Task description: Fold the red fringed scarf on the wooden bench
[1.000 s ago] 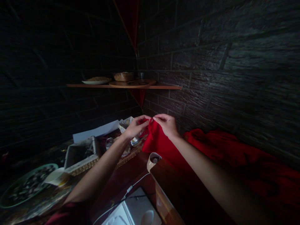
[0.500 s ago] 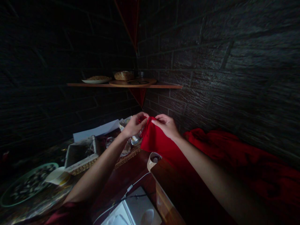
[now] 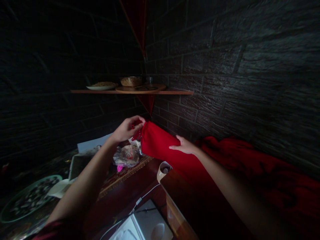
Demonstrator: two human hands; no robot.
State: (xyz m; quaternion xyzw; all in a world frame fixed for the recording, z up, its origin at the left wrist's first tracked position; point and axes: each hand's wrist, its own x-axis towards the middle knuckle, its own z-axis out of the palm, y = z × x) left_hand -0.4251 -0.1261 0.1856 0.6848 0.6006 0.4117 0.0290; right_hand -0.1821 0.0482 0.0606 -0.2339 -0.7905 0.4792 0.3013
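Note:
My left hand pinches the fringed end of a red cloth between thumb and fingers. From there the cloth stretches to the right, its top edge sloping down. My right hand rests at that upper edge with its thumb stretched out over the fabric. Its thumb and forefinger are spread apart; the other fingers are mostly hidden. Below my hands the cloth hangs over a wooden box-like edge, next to a pale cup-shaped object.
A corner shelf holds a plate and a glass bowl. More red fabric lies heaped at right. A plastic-wrapped item, a green-rimmed tray, a silver device and a white cable lie lower.
My left hand has moved left with the fringed end. My right hand has left that end and moved right and down along the cloth, which is now spread wider between them.

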